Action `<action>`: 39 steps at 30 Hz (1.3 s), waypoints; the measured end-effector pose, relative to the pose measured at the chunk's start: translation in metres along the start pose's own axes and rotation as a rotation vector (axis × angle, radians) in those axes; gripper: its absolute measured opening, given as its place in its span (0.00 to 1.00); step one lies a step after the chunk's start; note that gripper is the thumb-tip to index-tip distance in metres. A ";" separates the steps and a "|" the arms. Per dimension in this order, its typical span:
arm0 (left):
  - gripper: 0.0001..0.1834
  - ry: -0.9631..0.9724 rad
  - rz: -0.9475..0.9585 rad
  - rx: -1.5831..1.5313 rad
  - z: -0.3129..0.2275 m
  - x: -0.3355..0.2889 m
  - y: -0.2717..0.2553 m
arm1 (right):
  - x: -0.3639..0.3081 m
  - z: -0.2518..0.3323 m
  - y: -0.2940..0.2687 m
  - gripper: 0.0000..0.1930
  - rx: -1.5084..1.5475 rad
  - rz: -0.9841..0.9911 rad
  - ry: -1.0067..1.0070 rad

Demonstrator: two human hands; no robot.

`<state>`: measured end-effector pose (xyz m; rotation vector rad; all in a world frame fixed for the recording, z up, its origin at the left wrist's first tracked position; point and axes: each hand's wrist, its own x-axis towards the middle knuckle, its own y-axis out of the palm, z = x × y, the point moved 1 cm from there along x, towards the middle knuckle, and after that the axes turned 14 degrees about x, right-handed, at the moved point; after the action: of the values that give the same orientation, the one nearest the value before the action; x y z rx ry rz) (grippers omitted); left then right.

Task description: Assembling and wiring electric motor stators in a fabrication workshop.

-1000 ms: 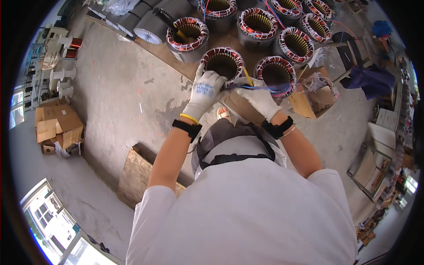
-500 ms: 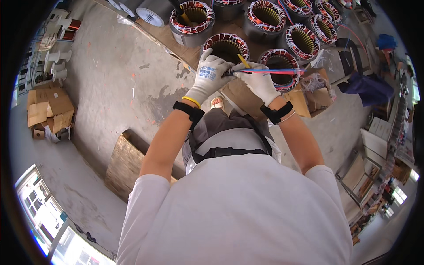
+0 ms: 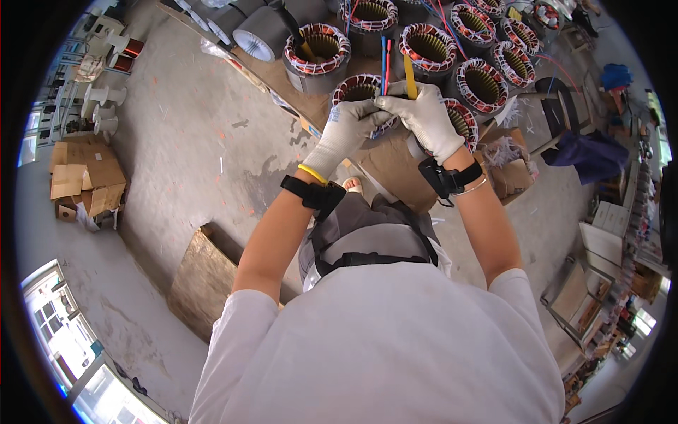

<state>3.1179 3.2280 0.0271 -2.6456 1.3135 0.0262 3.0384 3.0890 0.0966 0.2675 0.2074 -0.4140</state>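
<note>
Both my hands wear pale knit gloves and meet in front of the nearest motor stator [image 3: 354,86], whose ring of red windings is laced with white cord. My left hand [image 3: 346,128] is closed, its fingertips pinching at the lower end of the red and blue wires [image 3: 385,67], which stand upright. Closed as well, my right hand [image 3: 429,119] has a flat yellow tool [image 3: 410,76] sticking up from its grip, and its fingertips touch the wires' base too. Fingers hide the exact gripping point. Another stator [image 3: 460,121] is partly covered by my right hand.
Several more stators [image 3: 428,48] crowd the cardboard-covered surface [image 3: 399,173]; a black-handled tool [image 3: 293,28] stands in one [image 3: 318,48]. An open carton [image 3: 510,173] with plastic scraps sits at right, cardboard boxes [image 3: 88,173] at left. A wooden board [image 3: 201,275] leans by the wall.
The wires have swung from pointing right to standing upright. The yellow tool now points up and shows more of its length. Both hands have turned and sit slightly lower in view.
</note>
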 end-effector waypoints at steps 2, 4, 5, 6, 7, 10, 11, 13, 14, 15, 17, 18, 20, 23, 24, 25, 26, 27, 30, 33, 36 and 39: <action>0.15 0.025 0.022 0.131 -0.020 0.007 -0.013 | 0.003 0.016 0.002 0.11 -0.027 0.027 -0.051; 0.18 0.044 0.042 0.259 -0.038 0.012 -0.024 | 0.003 0.034 0.005 0.11 -0.169 0.051 -0.102; 0.18 0.064 0.050 0.299 -0.045 0.016 -0.027 | 0.006 0.036 0.006 0.11 -0.108 0.085 -0.134; 0.18 0.084 0.058 0.339 -0.052 0.018 -0.030 | 0.008 0.040 0.005 0.11 -0.109 0.085 -0.140; 0.19 0.097 0.067 0.330 -0.059 0.019 -0.033 | 0.009 0.045 0.004 0.11 -0.101 0.089 -0.122; 0.19 0.091 0.048 0.331 -0.080 0.022 -0.040 | 0.010 0.061 0.009 0.10 -0.088 0.090 -0.130; 0.20 0.130 0.032 0.284 -0.081 0.024 -0.041 | 0.010 0.067 0.011 0.10 -0.068 0.095 -0.147; 0.20 0.133 0.021 0.269 -0.083 0.027 -0.042 | 0.012 0.076 0.013 0.10 -0.093 0.120 -0.162; 0.20 0.137 0.011 0.254 -0.086 0.028 -0.042 | 0.015 0.075 0.012 0.10 -0.093 0.120 -0.164; 0.20 0.139 0.011 0.255 -0.086 0.028 -0.043 | 0.020 0.071 0.010 0.10 -0.129 0.140 -0.190; 0.19 0.092 0.043 0.321 -0.088 0.028 -0.044 | 0.023 0.070 0.009 0.10 -0.164 0.160 -0.216; 0.19 0.091 0.043 0.320 -0.090 0.028 -0.045 | 0.024 0.071 0.010 0.10 -0.257 0.142 -0.336; 0.18 0.157 0.118 0.277 -0.095 0.027 -0.046 | 0.026 0.075 0.011 0.11 -0.347 0.124 -0.452; 0.17 0.089 0.131 0.253 -0.091 0.030 -0.047 | 0.032 0.077 0.010 0.14 -0.297 0.065 -0.259; 0.17 0.084 0.136 0.250 -0.089 0.031 -0.047 | 0.034 0.078 0.007 0.14 -0.295 0.062 -0.253; 0.17 0.091 0.125 0.262 -0.086 0.032 -0.047 | 0.035 0.079 0.003 0.13 -0.143 0.122 -0.140; 0.17 0.100 0.114 0.274 -0.086 0.034 -0.047 | 0.036 0.079 0.001 0.13 0.009 0.181 -0.030; 0.16 0.103 0.106 0.246 -0.085 0.034 -0.046 | 0.036 0.078 0.002 0.13 -0.005 0.173 -0.024; 0.16 0.048 0.108 0.287 -0.084 0.036 -0.049 | 0.034 0.085 -0.001 0.12 -0.041 0.199 -0.007; 0.16 0.060 0.129 0.231 -0.085 0.038 -0.049 | 0.035 0.094 0.000 0.12 -0.195 0.201 -0.134; 0.16 0.023 0.162 0.191 -0.086 0.039 -0.051 | 0.042 0.097 -0.003 0.13 -0.344 0.291 -0.229; 0.16 0.025 0.177 0.152 -0.082 0.043 -0.050 | 0.051 0.090 -0.002 0.13 -0.412 0.303 -0.344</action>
<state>3.1781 3.2090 0.1118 -2.4061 1.4915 -0.0794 3.0964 3.0416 0.1678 -0.1785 -0.0881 -0.1058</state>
